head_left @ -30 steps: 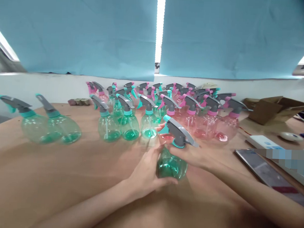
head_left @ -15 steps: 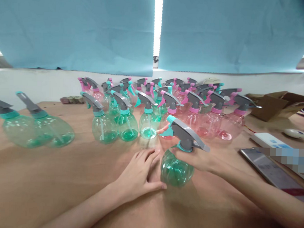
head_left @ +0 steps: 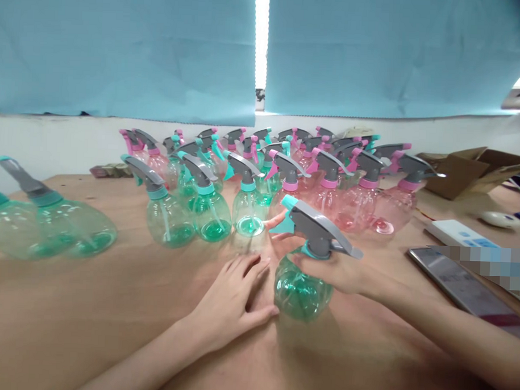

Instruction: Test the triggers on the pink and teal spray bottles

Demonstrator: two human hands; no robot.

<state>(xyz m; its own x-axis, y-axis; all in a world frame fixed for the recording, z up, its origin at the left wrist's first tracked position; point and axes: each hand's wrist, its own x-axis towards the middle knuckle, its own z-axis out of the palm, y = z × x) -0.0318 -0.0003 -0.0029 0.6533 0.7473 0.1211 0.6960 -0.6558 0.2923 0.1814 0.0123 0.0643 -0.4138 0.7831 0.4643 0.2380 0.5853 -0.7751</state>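
Observation:
A green see-through spray bottle with a grey and turquoise trigger head tilts slightly in front of me. My right hand grips it around the neck, just under the head, with the fingertips showing beyond the trigger. My left hand lies flat on the wooden table to the left of this bottle, fingers stretched and holding nothing. Its thumb points toward the bottle's base. Behind the hands stand green spray bottles and pink spray bottles in rows.
Two more green bottles stand at the far left. On the right lie a phone, a white power strip and a white mouse. An open cardboard box sits behind them. Blue curtains hang at the back.
The view has turned slightly right, so the standing bottles appear shifted left. My right hand keeps hold of the spray bottle; my left hand stays flat, slightly farther from it.

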